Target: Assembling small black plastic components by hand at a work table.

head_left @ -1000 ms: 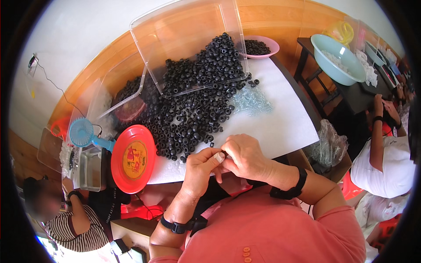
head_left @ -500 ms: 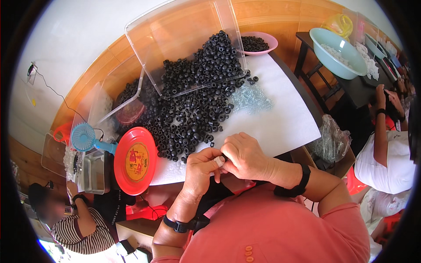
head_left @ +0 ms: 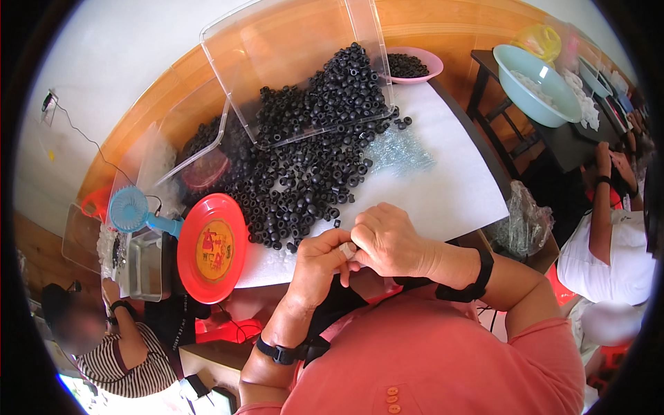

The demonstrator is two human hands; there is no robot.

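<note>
At table edge (head_left: pixel 477 207), both hands (head_left: pixel 360 252) below black rings (head_left: pixel 304 187).

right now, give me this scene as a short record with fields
left hand: fingers pinched together against the right hand, at the table's near edge
right hand: closed over the left fingertips; any held part is hidden
nearest things: heap of small black rings on the white table
beside: red round plate, blue handheld fan
behind: clear plastic bin, pink bowl
</note>
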